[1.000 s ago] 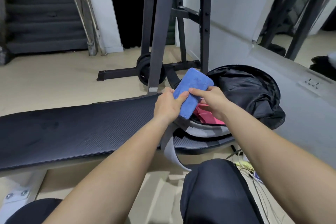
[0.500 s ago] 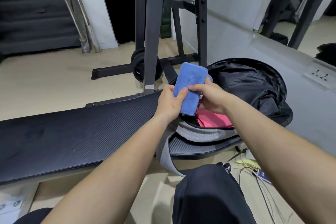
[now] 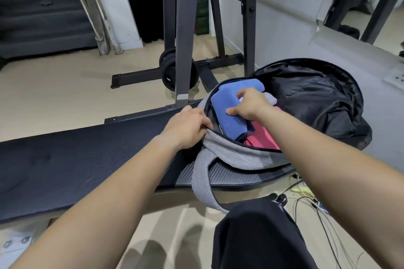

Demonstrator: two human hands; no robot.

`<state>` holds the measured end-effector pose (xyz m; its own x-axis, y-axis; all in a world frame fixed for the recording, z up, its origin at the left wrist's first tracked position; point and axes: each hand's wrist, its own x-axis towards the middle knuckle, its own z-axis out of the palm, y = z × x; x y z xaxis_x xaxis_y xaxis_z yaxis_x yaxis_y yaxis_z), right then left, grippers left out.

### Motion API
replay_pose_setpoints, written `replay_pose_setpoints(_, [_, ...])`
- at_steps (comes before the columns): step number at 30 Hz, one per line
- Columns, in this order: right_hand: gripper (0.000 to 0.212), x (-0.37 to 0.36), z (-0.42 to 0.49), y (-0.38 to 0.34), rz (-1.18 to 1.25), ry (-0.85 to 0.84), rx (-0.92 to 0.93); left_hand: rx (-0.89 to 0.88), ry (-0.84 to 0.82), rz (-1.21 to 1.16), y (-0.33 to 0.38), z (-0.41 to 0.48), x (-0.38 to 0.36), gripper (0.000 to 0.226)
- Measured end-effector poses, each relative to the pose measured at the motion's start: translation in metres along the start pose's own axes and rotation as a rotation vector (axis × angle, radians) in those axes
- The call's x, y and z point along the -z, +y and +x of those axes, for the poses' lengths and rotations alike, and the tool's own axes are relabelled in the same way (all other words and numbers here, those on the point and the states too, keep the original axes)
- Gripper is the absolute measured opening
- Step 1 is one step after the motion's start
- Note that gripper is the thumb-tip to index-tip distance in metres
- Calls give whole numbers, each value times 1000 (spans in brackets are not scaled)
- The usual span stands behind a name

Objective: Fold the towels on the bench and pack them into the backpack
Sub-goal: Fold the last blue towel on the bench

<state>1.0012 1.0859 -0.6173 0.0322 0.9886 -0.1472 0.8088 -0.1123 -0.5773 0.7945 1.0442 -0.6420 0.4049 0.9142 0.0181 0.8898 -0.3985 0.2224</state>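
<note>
A grey backpack (image 3: 238, 155) lies unzipped on the right end of the black bench (image 3: 72, 159), its black lining flap thrown back. Inside it a folded blue towel (image 3: 227, 113) lies on a pink towel (image 3: 264, 140), with a pale grey cloth (image 3: 270, 98) behind. My right hand (image 3: 249, 105) holds the blue towel, thumb on its near side and fingers curled over its top. My left hand (image 3: 185, 126) grips the backpack's left rim and holds the opening apart.
A dark metal rack (image 3: 183, 35) with weight plates (image 3: 170, 72) stands just behind the bench. Cables (image 3: 306, 199) trail on the floor at the lower right. My knee in black fabric (image 3: 258, 231) sits in front of the bench. A grey strap (image 3: 202, 183) hangs off the bench edge.
The blue towel has gone from held up above the bag in both hands to lying inside it. My left hand let go of it and took the backpack's rim.
</note>
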Motion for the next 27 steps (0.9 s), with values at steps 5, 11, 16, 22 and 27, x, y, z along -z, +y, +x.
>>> replay_pose_setpoints(5, [49,-22,1,-13,-93,-33,31,-27,53,-15,-13,-4,2,19])
replay_pose_setpoints(11, [51,-27,4,-25,-209,-131,29,5,57,-124,-20,-14,-7,20])
replay_pose_setpoints(16, [41,-33,3,-34,-446,-148,42,62,43,-213,-14,-13,-10,21])
replay_pose_setpoints(22, [44,-29,-1,-38,-683,-8,101,82,139,-132,-14,18,-7,27])
replay_pose_setpoints(27, [55,-21,2,-2,-486,51,370,-11,-52,36,-12,40,-3,53])
